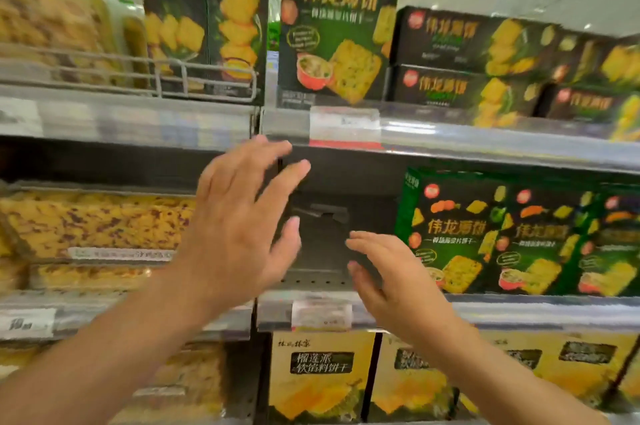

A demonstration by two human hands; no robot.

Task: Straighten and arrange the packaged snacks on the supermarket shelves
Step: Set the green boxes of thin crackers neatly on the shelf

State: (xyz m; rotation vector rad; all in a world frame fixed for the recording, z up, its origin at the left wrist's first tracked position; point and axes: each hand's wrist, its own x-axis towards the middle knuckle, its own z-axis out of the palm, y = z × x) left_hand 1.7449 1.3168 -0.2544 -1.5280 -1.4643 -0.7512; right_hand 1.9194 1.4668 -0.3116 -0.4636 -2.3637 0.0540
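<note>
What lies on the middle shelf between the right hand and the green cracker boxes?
Nothing: in the head view, only bare shelf floor and dark back wall separate the right hand from the green cracker boxes.

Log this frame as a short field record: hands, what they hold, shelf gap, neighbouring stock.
left hand: open, fingers spread, holds nothing
right hand: open, holds nothing
shelf gap: bare middle-shelf bay, both hands in front of it
right of gap: green cracker boxes, upright, facing out
left of gap: clear packs of yellow snacks
shelf above: tall green box, dark boxes stacked flat
shelf below: yellow boxes
</note>
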